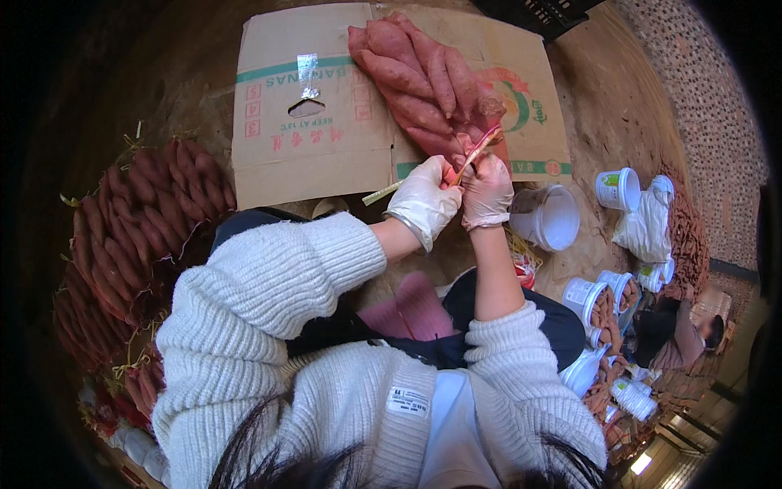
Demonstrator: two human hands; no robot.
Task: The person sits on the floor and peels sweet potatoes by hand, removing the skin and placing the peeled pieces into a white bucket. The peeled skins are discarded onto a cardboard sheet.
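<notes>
A reddish mesh bag of sweet potatoes (pixel 415 73) lies on a flattened cardboard box (pixel 317 153), its gathered neck towards me. Both my hands wear thin whitish gloves and meet at that neck. My left hand (pixel 427 195) pinches a yellowish and pink strip (pixel 470 156), whose pale end sticks out to the left of the hand. Close beside it, my right hand (pixel 489 189) has its fingers closed on the gathered mesh neck and the strip; which fingertips hold which is partly hidden.
Filled bags of sweet potatoes (pixel 140 226) are heaped at the left. A white bucket (pixel 553 219) stands by my right hand, near yellowish ties (pixel 522 250). Farther right are more buckets (pixel 617 188), a white plastic bag (pixel 647 226), loose sweet potatoes (pixel 687 232) and another person (pixel 678 342). A black crate (pixel 537 15) is at the top.
</notes>
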